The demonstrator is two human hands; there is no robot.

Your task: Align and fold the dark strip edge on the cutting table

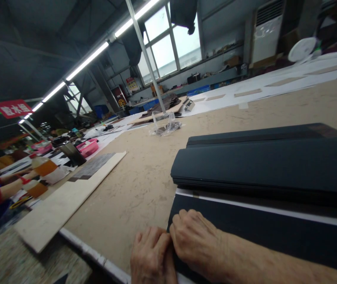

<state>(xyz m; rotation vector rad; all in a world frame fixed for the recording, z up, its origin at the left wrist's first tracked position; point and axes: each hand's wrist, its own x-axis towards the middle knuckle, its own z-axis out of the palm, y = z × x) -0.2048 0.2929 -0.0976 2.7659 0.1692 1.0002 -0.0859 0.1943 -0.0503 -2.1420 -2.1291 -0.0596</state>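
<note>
The tan fibreboard tabletop (139, 189) carries a stack of black card sheets (263, 165). Just in front of it, one black sheet with a white strip (260, 232) lies flat. The right hand (196, 240) and left hand (152, 256) curl over the sheet's left corner, apparently to steady it. The fingertips are hidden, so the grip cannot be told.

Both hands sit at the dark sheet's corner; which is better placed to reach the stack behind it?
Likely the right. The right hand rests on the dark sheet, closer to the stack just beyond it. The left hand sits at the sheet's outer edge, by the table, farther off.
</note>
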